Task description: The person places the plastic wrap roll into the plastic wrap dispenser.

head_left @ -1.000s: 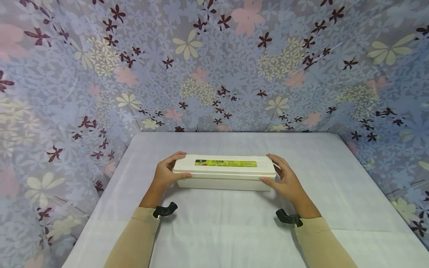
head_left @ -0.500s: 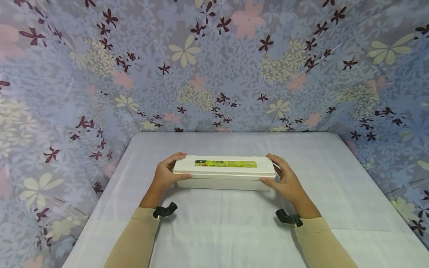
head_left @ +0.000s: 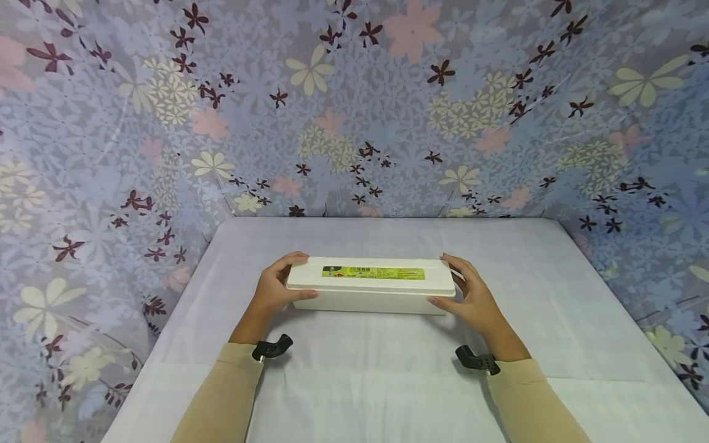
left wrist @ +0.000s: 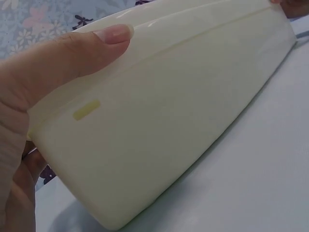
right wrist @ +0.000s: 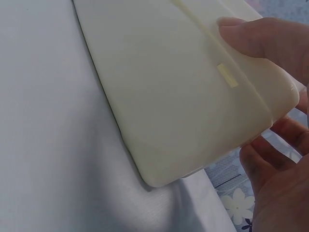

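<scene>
A long cream-white cling film box stands crosswise on the white-covered table, its lid down over the base. A green and yellow label runs along the lid's top. My left hand grips the left end, with the thumb on the lid's front edge and the fingers reaching round behind. At the right end my right hand holds the box likewise, its thumb against the lid's front. In the wrist views, a small yellowish slot shows on the front face near the seam.
A white cloth covers the table. Floral fabric hangs behind it and along both sides. Black curved mounts sit at both wrists, by beige sleeves.
The lid has come down at the front, and the stepped double rim now shows as one edge. Its label sits slightly lower. Both hands have kept their places on the box ends.
</scene>
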`<act>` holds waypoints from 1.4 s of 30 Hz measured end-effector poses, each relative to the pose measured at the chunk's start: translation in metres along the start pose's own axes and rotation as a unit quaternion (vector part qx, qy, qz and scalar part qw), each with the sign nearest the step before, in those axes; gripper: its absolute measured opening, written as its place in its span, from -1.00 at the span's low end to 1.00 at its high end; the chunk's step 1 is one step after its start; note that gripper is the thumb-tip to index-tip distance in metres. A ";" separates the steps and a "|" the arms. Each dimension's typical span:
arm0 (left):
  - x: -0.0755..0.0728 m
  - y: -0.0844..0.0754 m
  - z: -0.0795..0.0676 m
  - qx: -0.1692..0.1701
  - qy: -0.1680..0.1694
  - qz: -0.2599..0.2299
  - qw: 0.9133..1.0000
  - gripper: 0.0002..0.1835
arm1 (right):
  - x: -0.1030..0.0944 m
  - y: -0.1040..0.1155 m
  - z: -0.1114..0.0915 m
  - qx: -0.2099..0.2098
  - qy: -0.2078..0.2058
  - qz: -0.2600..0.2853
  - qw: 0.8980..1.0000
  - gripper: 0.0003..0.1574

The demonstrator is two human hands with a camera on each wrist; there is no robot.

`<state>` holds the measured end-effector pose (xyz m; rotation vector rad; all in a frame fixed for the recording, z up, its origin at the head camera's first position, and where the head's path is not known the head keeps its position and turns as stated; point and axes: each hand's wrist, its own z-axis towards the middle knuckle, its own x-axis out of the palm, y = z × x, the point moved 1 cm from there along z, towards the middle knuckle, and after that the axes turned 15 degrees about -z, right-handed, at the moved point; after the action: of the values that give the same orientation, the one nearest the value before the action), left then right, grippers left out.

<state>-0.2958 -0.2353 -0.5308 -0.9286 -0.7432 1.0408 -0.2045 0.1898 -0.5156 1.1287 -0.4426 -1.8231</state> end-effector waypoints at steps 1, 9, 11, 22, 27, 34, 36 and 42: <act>0.000 0.000 0.000 0.001 0.001 -0.002 1.000 -0.11 | 0.000 0.000 0.000 0.002 0.001 0.001 1.000 0.19; -0.001 0.001 -0.001 0.025 -0.002 0.010 1.000 -0.10 | -0.001 0.001 0.000 0.000 -0.001 0.000 1.000 0.17; -0.002 0.002 -0.001 0.034 0.002 0.015 0.999 -0.10 | -0.001 -0.001 0.000 0.003 -0.001 -0.002 1.000 0.18; 0.001 -0.004 -0.001 0.021 0.033 0.021 0.999 -0.04 | 0.001 -0.025 0.001 0.008 0.003 0.002 1.000 0.24; 0.003 -0.004 0.001 0.021 0.033 0.022 0.999 -0.03 | -0.003 -0.007 0.000 0.004 0.001 0.011 1.000 0.18; 0.003 -0.005 0.002 -0.002 0.024 0.042 0.999 -0.01 | -0.006 0.002 0.000 0.002 0.003 0.009 1.000 0.19; 0.003 -0.005 0.002 -0.006 0.024 0.038 0.999 -0.01 | -0.006 0.002 0.000 0.003 0.003 0.010 1.000 0.18; 0.002 -0.004 0.003 -0.013 0.023 0.035 0.999 0.00 | -0.006 0.003 0.000 0.015 0.002 0.017 1.000 0.16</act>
<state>-0.2956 -0.2333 -0.5255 -1.0037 -0.6917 1.0701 -0.2019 0.1938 -0.5109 1.1380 -0.4862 -1.7906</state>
